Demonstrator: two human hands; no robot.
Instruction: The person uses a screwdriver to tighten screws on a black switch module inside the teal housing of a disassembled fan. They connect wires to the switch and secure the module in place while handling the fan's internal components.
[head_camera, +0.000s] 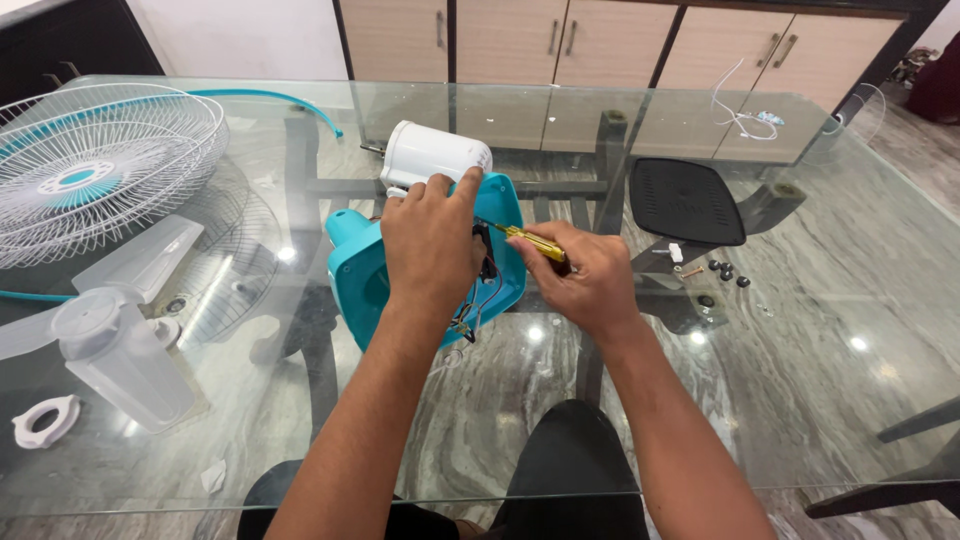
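Note:
A teal fan base housing (356, 272) with a white motor body (432, 152) lies on the glass table (820, 330). My left hand (432, 240) rests on top of the housing and grips it, fingers reaching toward the white motor. My right hand (588, 278) holds a yellow-handled screwdriver (532, 241), its tip pointing left into the open housing beside my left hand. Thin red and black wires (470, 310) hang from the housing below my left hand.
A white wire fan guard (95, 160) lies at the far left, with translucent fan blades (130, 340) and a white ring nut (42, 420) near it. A black cover plate (685, 200) and several small screws (722, 272) lie to the right. White cable (745, 115) lies far right.

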